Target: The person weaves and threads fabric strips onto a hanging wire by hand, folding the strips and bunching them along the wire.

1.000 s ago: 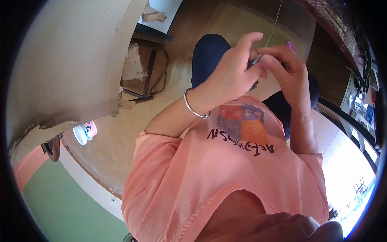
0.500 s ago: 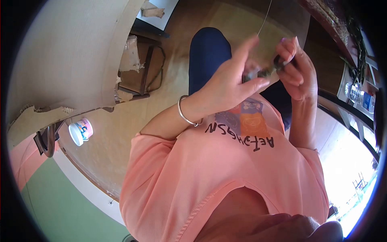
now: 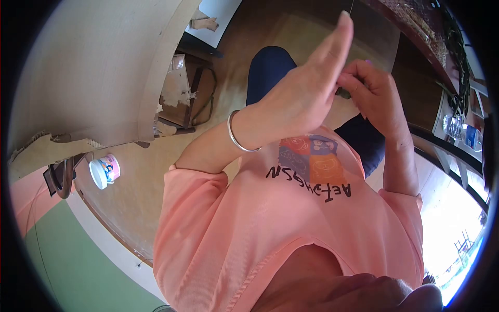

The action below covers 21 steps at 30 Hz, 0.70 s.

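Observation:
My left hand (image 3: 312, 78), with a silver bangle on the wrist, is raised in front of my chest. One finger is stretched straight up, and the palm side is turned away from view. A thin pale strand (image 3: 352, 7) rises beside its fingertip; whether the hand touches it I cannot tell. My right hand (image 3: 373, 93) is closed, thumb and forefinger pinched close against the left palm. Below that pinch shows a small dark green piece (image 3: 343, 93), mostly hidden between the hands.
A brown worn-edged board (image 3: 416, 26) is at upper right, with dark green strands (image 3: 457, 67) hanging beside it. Clear plastic bottles (image 3: 454, 127) stand below these. A white tub (image 3: 104, 171) sits on the floor at left, near a large pale panel (image 3: 93, 67).
My left hand has turned and straightened, its finger reaching higher. My right hand has shifted slightly down and its fingers have closed to a pinch. The dark green piece is now more hidden.

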{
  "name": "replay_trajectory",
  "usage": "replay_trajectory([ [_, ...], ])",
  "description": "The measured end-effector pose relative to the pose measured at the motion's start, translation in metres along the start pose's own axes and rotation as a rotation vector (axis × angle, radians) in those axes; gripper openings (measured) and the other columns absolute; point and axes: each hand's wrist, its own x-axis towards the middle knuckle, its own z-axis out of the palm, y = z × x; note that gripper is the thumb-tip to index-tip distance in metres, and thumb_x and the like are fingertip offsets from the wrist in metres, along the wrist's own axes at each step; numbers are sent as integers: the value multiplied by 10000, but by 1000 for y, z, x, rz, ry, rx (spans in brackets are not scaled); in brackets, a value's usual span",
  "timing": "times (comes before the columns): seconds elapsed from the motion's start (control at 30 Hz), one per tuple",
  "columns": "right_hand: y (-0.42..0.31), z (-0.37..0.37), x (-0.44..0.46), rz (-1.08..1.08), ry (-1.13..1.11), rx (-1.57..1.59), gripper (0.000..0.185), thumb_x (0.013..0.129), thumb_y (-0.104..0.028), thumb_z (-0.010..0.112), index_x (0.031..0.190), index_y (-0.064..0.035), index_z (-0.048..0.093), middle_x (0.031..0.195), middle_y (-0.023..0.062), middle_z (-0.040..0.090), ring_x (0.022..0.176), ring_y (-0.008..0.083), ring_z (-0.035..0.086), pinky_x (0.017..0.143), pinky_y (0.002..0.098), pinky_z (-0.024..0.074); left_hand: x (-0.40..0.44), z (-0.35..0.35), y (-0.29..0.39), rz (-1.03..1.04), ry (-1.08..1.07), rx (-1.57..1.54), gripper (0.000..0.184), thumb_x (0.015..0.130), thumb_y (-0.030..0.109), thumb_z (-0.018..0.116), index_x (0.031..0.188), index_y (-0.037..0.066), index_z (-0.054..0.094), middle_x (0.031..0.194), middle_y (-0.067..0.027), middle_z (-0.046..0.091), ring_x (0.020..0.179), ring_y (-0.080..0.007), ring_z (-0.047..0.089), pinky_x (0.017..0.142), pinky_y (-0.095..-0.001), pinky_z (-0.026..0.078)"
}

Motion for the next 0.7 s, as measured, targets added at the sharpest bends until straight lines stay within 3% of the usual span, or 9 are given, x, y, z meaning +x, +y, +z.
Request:
replay_trajectory([
  [0.07,0,-4,-1,-143,35,-211,129,898,-155,570,860,-47,629,551,-27,471,433,38,359,403,168,270,1,7,3,-76,197,-205,405,865,57,568,1249,43,439,843,-64,608,693,-93,533,609,-175,414],
  [0.1,-1,-5,0,-150,37,-213,129,898,-155,570,860,-47,629,551,-27,471,433,38,359,403,168,270,2,6,4,-69,200,-203,405,865,57,568,1249,43,439,843,-64,608,693,-93,533,609,-175,414],
  [0.23,-11,-7,4,121,68,147,139,886,-165,581,805,-62,626,536,-26,455,424,32,336,392,175,263,4,-9,7,-494,-100,-453,279,851,72,595,1115,19,522,841,-58,592,691,-99,525,599,-190,409],
  [0.3,-9,-13,7,233,271,293,163,885,-200,589,807,-57,609,536,-31,445,416,23,309,381,178,242,-6,-16,9,-513,-120,-505,260,846,81,606,1086,15,530,834,-57,592,688,-98,524,596,-189,405],
  [0.33,-4,-22,5,241,270,293,163,885,-200,589,807,-57,609,536,-31,445,416,23,309,381,178,242,-13,-19,12,-533,-144,-557,243,842,90,617,1058,10,538,826,-56,592,686,-98,524,592,-188,400],
  [0.4,8,-42,0,211,125,683,192,892,-228,582,817,-51,594,535,-35,430,410,16,284,370,164,211,-18,-21,14,-562,-195,-661,215,833,108,638,1001,2,555,812,-54,591,681,-97,522,584,-186,391],
  [0.6,-13,-8,-8,338,145,590,203,913,-218,553,846,-29,582,532,-37,414,406,11,275,355,145,190,-7,1,22,-247,47,-256,187,839,146,641,923,-10,579,672,-25,590,588,-88,502,547,-178,371],
  [0.7,-8,-1,-2,181,93,547,198,918,-202,545,848,-20,577,531,-40,410,403,4,266,349,136,189,12,-9,13,-364,-277,-276,166,845,154,628,878,-6,597,619,-20,592,538,-79,465,517,-179,355],
])
